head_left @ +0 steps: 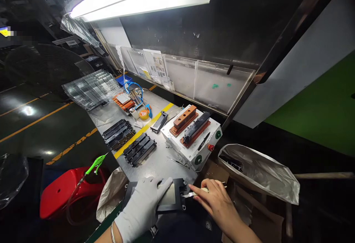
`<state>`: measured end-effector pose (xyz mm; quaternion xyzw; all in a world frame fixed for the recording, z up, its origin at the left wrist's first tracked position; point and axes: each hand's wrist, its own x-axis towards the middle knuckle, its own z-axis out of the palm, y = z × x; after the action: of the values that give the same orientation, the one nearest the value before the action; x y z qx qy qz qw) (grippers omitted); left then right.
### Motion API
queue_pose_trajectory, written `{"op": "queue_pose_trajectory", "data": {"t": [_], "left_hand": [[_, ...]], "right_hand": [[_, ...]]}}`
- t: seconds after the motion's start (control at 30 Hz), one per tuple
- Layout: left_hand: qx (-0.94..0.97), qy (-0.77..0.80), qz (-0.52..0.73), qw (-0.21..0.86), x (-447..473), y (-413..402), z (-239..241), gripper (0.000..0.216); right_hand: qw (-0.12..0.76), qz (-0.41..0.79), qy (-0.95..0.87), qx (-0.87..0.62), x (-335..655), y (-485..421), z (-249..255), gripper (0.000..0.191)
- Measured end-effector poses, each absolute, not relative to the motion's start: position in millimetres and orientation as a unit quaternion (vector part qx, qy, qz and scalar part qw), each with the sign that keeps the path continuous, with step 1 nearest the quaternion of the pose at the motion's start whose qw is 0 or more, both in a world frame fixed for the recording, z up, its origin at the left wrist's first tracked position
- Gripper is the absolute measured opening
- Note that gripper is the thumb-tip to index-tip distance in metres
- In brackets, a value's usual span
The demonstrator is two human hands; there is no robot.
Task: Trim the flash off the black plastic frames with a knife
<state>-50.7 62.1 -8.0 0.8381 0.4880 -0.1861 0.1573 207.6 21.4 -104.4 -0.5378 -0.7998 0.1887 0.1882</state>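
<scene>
A black rectangular plastic part (178, 184) with a pale panel in its middle is at the near edge of the bench. My left hand (145, 198), in a white glove, lies over it and grips it, hiding much of its left side. My bare right hand (213, 198) is closed round a craft knife (190, 195) with a light handle. The blade points left and meets the part's right end, where small round lugs stick out. Beyond the hands, a slim metal tool (179, 162) lies on the bench.
Similar black parts lie in two groups (140, 148) beside a yellow stripe. A white fixture box (191, 135) holds orange blocks, a black part and a pen. At right is a lined bin (260, 172); at left, a red stool (63, 189) and green air gun (95, 164).
</scene>
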Motion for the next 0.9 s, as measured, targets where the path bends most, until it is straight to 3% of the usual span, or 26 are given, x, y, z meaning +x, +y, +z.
{"op": "queue_pose_trajectory", "data": {"t": [0.5, 0.6, 0.73, 0.9], "left_hand": [[0.881, 0.408, -0.132, 0.200, -61, 75, 1, 0.071], [0.869, 0.432, -0.128, 0.204, -59, 73, -4, 0.071], [0.837, 0.493, -0.171, 0.165, -55, 65, -15, 0.077], [0.819, 0.523, -0.187, 0.144, -46, 56, -23, 0.076]], "right_hand": [[0.187, 0.273, -0.803, -0.496, 217, 31, -97, 0.034], [0.197, 0.394, -0.728, -0.525, 215, 22, -92, 0.035], [0.188, 0.640, -0.502, -0.551, 197, 2, -89, 0.063], [0.180, 0.687, -0.421, -0.564, 177, -9, -98, 0.073]]}}
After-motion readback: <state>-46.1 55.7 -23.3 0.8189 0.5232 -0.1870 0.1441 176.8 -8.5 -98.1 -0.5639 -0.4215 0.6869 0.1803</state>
